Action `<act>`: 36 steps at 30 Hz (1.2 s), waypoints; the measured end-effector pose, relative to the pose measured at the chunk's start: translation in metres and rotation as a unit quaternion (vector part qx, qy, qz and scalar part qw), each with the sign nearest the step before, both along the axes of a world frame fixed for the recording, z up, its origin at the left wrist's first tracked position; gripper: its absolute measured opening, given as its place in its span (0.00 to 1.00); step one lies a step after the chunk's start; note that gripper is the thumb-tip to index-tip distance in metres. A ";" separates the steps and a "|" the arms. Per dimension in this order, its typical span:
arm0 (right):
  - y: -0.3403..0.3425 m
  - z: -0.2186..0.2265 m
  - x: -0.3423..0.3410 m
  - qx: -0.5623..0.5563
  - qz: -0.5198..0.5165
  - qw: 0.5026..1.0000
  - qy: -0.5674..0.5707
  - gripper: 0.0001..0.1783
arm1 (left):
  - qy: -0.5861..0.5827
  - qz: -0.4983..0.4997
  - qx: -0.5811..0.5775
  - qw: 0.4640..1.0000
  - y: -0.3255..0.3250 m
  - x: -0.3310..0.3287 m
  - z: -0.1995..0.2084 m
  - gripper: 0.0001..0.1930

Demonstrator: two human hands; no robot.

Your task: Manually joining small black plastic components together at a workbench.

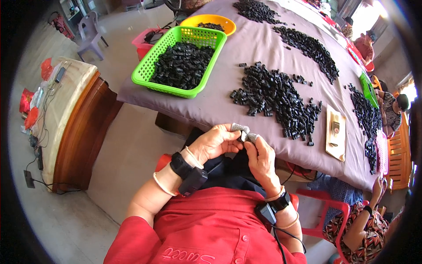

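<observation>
Just off the table's near edge, my left hand (216, 141) and my right hand (262, 159) meet fingertip to fingertip. Both hands are closed in a pinch around one small black part (242, 136), with a pale bit showing on it. Its exact kind is too small to make out. Grey wraps cover fingertips on both hands. Beyond them on the cloth lies a loose pile of small black parts (274, 99). A green plastic basket (143, 71) at the far left of my hands holds many similar black parts.
A yellow bowl (229, 24) and a pink container (140, 42) stand behind the basket. More black piles (310, 50) spread across the cloth-covered table (198, 105). A wooden board with a metal fixture (336, 132) lies to the right. Co-workers (365, 224) sit along the right side.
</observation>
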State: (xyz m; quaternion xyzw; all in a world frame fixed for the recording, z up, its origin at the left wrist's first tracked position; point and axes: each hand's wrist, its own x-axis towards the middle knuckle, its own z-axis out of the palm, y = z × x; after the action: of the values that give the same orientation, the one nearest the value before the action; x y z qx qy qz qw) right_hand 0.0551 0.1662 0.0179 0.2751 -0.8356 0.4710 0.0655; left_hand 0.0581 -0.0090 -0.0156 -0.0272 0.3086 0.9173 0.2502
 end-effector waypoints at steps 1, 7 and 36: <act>0.002 0.000 -0.001 -0.005 0.004 1.000 0.005 0.07 | -0.006 0.007 -0.007 1.000 0.001 0.001 0.004 0.11; 0.008 0.001 -0.006 0.004 -0.033 0.999 -0.039 0.05 | 0.073 0.115 -0.147 0.980 -0.009 0.008 0.058 0.11; 0.009 -0.003 -0.011 -0.021 -0.046 0.998 -0.023 0.08 | 0.349 0.298 -0.701 0.546 0.035 -0.067 0.011 0.09</act>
State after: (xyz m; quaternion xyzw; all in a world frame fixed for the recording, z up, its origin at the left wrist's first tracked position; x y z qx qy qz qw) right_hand 0.0440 0.1754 0.0153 0.2237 -0.8385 0.4913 0.0735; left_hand -0.0085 0.0262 -0.0042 0.0374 0.8906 0.3688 -0.2636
